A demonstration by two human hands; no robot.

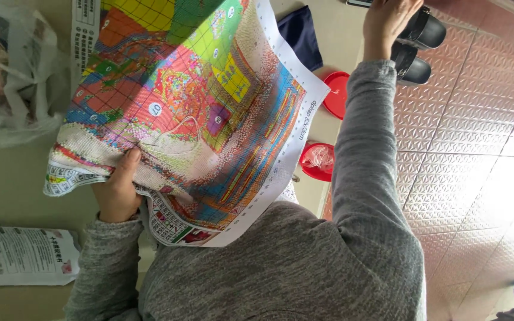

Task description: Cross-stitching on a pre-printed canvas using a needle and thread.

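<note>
A large cross-stitch canvas (197, 107), printed with a bright multicoloured pattern and a grid, is spread over my lap. My left hand (117, 191) grips its lower left edge, thumb on top of the stitched part. A loose loop of pale thread (181, 132) lies on the canvas just right of that thumb. My right hand (386, 21) is raised far out at the end of my grey-sleeved arm, close to a pair of black sandals (419, 46). Its fingers are bent and partly cut off by the frame edge. No thread shows in it.
A crumpled clear plastic bag (7, 71) lies at the far left, with a printed paper sheet (19, 255) below it. A red lid (335, 94), a red bowl with pale threads (318, 161) and a dark blue cloth (300, 35) sit beside the canvas. Pink patterned floor tiles (477, 148) fill the right.
</note>
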